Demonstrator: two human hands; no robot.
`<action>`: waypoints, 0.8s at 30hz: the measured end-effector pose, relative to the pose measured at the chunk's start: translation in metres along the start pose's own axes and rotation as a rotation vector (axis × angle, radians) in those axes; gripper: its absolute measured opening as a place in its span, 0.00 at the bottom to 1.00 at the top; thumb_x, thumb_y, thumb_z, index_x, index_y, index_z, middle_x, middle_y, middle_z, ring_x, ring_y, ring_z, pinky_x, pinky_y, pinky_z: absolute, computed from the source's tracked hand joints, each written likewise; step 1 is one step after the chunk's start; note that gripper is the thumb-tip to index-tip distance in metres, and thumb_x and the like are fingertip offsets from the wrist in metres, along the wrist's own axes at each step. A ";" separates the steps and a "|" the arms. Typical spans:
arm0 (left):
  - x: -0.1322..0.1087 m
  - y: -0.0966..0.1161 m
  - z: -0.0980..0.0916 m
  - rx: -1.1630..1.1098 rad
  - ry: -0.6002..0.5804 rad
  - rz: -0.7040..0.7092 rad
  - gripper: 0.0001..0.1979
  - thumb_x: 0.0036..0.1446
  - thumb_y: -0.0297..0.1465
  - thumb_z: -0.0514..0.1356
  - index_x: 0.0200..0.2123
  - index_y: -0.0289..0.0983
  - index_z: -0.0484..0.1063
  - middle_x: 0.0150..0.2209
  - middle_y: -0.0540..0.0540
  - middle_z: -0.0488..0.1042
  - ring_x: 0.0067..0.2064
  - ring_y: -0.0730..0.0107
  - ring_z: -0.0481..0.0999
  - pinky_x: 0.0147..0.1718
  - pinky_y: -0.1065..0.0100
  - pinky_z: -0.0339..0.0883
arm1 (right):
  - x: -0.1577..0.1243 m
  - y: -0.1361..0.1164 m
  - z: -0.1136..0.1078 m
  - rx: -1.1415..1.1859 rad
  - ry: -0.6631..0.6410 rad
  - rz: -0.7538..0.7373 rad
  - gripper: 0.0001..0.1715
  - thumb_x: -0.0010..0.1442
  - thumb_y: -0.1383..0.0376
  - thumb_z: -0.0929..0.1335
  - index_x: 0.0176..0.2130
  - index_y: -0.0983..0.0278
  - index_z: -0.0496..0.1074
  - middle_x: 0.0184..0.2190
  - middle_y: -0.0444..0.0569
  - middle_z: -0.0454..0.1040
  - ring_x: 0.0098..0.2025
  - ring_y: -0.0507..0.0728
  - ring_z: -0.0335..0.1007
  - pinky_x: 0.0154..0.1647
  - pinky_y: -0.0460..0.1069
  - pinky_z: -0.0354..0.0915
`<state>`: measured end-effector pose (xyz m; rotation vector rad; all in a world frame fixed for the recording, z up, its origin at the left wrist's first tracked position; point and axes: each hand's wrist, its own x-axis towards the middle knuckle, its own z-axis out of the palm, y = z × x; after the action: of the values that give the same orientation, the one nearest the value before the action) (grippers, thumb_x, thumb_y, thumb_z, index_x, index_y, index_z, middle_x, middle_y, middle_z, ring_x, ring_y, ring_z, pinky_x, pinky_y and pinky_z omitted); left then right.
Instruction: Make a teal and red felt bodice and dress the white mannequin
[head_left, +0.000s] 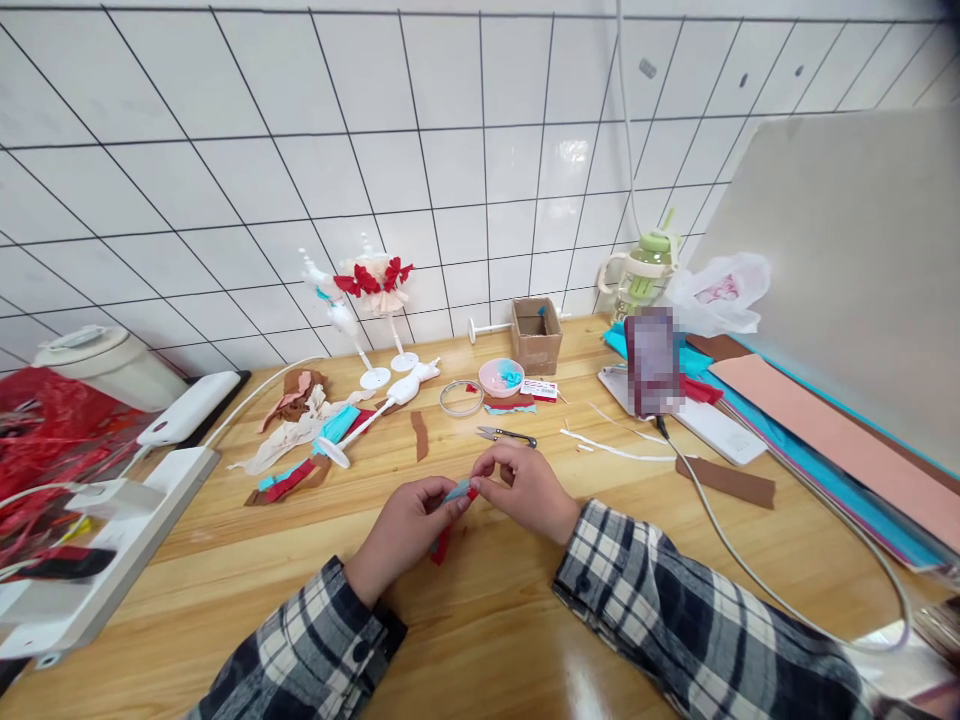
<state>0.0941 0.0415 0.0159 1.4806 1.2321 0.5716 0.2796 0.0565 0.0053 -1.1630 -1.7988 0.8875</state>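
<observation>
Between my two hands is a small strip of blue and red crepe paper (456, 492). My left hand (409, 525) pinches it between thumb and forefinger, and a red end hangs below the fingers. My right hand (525, 487) is closed on the strip's other end with the fingertips. Just beyond the hands lie thread snips (508, 438) and a brown paper piece (419, 436). A white mini dress form (409, 388) lies on its side to the left. Two more stand behind, one dressed in a red and cream paper ruffle (375, 282).
A metal ring (461, 397), pink bowl (501, 378) and cardboard box (536, 338) stand near the wall. A phone (651, 360) leans at right before a bottle (645, 275); its cable loops beside my right arm. Coloured sheets (840, 430) lie far right, a power strip (120, 550) left.
</observation>
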 end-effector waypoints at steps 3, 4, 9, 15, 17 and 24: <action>0.000 0.003 0.002 0.017 0.010 0.006 0.18 0.53 0.47 0.59 0.25 0.37 0.70 0.15 0.55 0.65 0.16 0.75 0.62 0.16 0.73 0.55 | -0.001 0.000 0.001 -0.009 0.003 0.007 0.02 0.51 0.70 0.70 0.29 0.64 0.72 0.27 0.42 0.67 0.24 0.48 0.55 0.26 0.44 0.54; -0.001 0.004 0.003 0.022 0.018 0.014 0.18 0.53 0.47 0.59 0.26 0.37 0.70 0.16 0.56 0.65 0.16 0.75 0.62 0.16 0.73 0.56 | -0.001 -0.001 0.001 -0.012 0.007 0.009 0.02 0.51 0.70 0.70 0.29 0.64 0.72 0.27 0.42 0.67 0.24 0.48 0.55 0.26 0.45 0.54; -0.001 0.005 0.007 0.064 0.073 0.039 0.18 0.53 0.46 0.58 0.30 0.36 0.74 0.17 0.55 0.65 0.17 0.75 0.62 0.16 0.73 0.57 | -0.002 -0.003 0.003 -0.012 0.002 0.022 0.05 0.51 0.69 0.70 0.33 0.64 0.73 0.29 0.42 0.68 0.24 0.47 0.53 0.26 0.45 0.55; -0.001 0.002 0.007 0.106 0.086 0.045 0.17 0.54 0.45 0.58 0.31 0.36 0.75 0.19 0.54 0.67 0.17 0.75 0.63 0.16 0.74 0.57 | -0.002 0.001 0.005 -0.005 -0.004 0.018 0.06 0.52 0.65 0.71 0.33 0.62 0.76 0.33 0.44 0.69 0.25 0.48 0.56 0.26 0.45 0.55; -0.001 0.002 0.006 0.111 0.078 0.053 0.16 0.54 0.44 0.59 0.31 0.37 0.75 0.18 0.54 0.67 0.16 0.75 0.63 0.15 0.74 0.57 | -0.002 0.003 0.005 -0.005 0.020 0.002 0.03 0.52 0.65 0.71 0.30 0.63 0.75 0.32 0.44 0.68 0.26 0.49 0.57 0.27 0.45 0.56; -0.001 0.004 0.005 0.120 0.111 0.104 0.15 0.54 0.44 0.59 0.29 0.38 0.76 0.15 0.54 0.67 0.19 0.71 0.66 0.17 0.73 0.58 | -0.003 -0.001 0.001 -0.038 0.007 -0.014 0.14 0.54 0.64 0.70 0.42 0.61 0.75 0.38 0.46 0.70 0.27 0.49 0.59 0.30 0.47 0.61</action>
<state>0.1000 0.0390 0.0179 1.6397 1.2995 0.6671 0.2793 0.0529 0.0051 -1.1740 -1.8228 0.8435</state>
